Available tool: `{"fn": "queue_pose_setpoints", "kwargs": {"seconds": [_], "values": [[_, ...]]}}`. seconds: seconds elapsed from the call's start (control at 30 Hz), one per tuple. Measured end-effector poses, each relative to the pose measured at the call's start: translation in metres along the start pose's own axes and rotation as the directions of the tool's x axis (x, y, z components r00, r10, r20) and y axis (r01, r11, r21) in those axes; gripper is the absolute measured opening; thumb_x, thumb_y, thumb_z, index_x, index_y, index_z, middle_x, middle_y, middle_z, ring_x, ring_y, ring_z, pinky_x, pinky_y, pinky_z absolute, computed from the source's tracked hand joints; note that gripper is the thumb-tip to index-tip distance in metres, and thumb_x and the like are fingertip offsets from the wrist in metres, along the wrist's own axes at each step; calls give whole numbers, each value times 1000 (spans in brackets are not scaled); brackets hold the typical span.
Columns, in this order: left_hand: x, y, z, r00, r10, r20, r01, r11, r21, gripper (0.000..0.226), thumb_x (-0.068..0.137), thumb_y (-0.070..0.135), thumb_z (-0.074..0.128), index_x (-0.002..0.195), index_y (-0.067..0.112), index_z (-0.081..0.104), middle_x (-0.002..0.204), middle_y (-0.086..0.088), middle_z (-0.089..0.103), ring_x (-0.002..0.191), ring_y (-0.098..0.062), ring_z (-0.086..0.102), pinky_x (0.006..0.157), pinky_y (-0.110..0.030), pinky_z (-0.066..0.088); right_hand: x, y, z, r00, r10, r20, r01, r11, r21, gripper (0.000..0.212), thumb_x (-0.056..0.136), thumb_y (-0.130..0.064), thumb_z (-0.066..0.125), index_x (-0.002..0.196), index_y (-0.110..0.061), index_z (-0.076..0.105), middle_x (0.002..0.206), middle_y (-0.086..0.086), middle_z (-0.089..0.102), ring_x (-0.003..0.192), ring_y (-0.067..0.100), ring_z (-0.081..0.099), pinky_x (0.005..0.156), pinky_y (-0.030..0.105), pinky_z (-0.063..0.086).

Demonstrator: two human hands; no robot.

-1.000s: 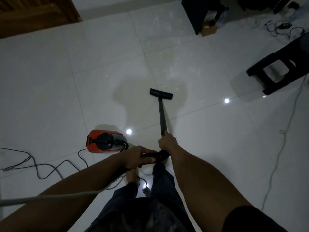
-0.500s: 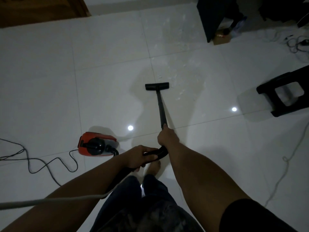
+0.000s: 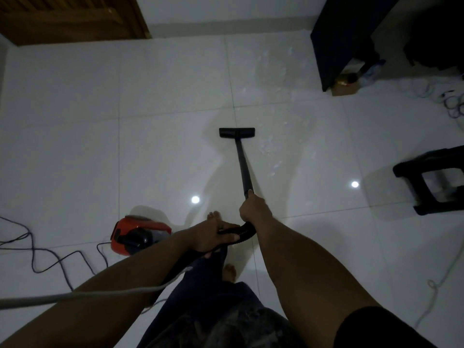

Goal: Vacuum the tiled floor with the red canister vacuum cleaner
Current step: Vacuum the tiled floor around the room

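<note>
The red canister vacuum cleaner (image 3: 136, 234) sits on the white tiled floor (image 3: 163, 96) at lower left. Its black wand (image 3: 243, 162) runs forward from my hands to the flat black floor head (image 3: 237, 132), which rests on the tiles just left of scattered white debris (image 3: 270, 149). My right hand (image 3: 254, 206) grips the wand's lower end. My left hand (image 3: 213, 234) is closed around the curved black handle (image 3: 244, 231) where the hose begins. The grey hose (image 3: 75, 296) passes under my left forearm toward the left edge.
A black power cord (image 3: 37, 249) loops on the floor left of the canister. A black stool (image 3: 434, 179) stands at the right, a dark cabinet (image 3: 344, 38) with a cardboard box (image 3: 345, 87) at back right, cables (image 3: 452, 101) beyond. A wooden door (image 3: 70, 18) is at back left. My bare feet are beneath my hands.
The floor head has been pushed forward and has straightened square to me. My view has shifted forward and the canister now lies further left and lower. Both hands keep their grip.
</note>
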State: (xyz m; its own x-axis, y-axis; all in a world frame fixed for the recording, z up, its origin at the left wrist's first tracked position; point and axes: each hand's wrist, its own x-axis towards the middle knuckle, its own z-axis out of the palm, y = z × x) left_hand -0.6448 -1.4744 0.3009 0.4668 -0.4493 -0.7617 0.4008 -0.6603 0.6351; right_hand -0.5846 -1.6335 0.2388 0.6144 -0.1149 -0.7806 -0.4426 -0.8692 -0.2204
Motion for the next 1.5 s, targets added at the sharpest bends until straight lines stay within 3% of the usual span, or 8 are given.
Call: {"fn": "queue_pose_setpoints", "kwargs": {"seconds": [0.1,0.37,0.57,0.7,0.97,1.2,1.37,1.5], "values": [[9,19,-36,999,15,-30,-15,1000,3,44,99,42,55,141,30,52,70,-3,62,43,-12,55,45,-13,44,25,-23,-25,1000,-4,13,4,1000,18,71,95,-13,45,158,-23,15,141,14,49,121,32,55,88,33,47],[31,32,-110,995,16,-94,-22,997,-67,46,97,48,57,141,39,51,71,-10,60,43,-12,54,46,-21,47,77,-82,-72,997,-22,71,20,999,34,69,96,-13,45,158,-19,16,142,14,48,117,30,55,74,28,41],[62,51,-156,997,18,-71,-24,997,-80,45,96,45,60,139,35,55,74,-10,65,62,-28,67,47,-21,50,116,-106,-101,996,14,83,-24,992,124,67,94,-25,53,155,-21,26,132,10,55,103,25,59,72,27,45],[85,81,-190,993,14,-121,-24,996,-87,42,101,34,56,140,21,55,72,15,56,47,12,56,48,-4,39,156,-126,-130,996,-23,88,16,997,80,75,93,-30,53,158,-25,15,134,10,53,109,25,59,70,27,42],[146,122,-274,992,7,-127,-22,994,-111,49,98,45,56,146,38,45,70,-4,58,43,-6,54,50,-23,50,240,-173,-210,993,-79,90,78,997,15,72,96,-15,44,159,-24,10,145,13,46,122,31,53,80,28,40],[170,137,-326,979,-2,-204,-50,968,-246,40,100,33,57,140,30,54,56,16,56,41,2,50,47,-9,40,279,-224,-245,988,-108,106,112,993,-28,72,96,-14,43,159,-27,9,143,12,47,118,30,54,78,30,42],[183,132,-376,982,-10,-189,-38,968,-247,25,100,38,57,122,30,64,67,-4,58,45,-10,54,49,-25,48,303,-270,-261,994,-77,73,77,997,6,74,96,-12,43,158,-31,8,131,15,55,99,28,57,78,34,49],[199,125,-420,981,10,-193,-67,954,-291,11,98,40,59,102,50,62,74,-17,61,58,-24,58,54,-35,51,327,-307,-278,996,-63,60,63,998,-4,72,97,-13,43,158,-30,9,127,15,57,82,22,50,72,32,45]]}}
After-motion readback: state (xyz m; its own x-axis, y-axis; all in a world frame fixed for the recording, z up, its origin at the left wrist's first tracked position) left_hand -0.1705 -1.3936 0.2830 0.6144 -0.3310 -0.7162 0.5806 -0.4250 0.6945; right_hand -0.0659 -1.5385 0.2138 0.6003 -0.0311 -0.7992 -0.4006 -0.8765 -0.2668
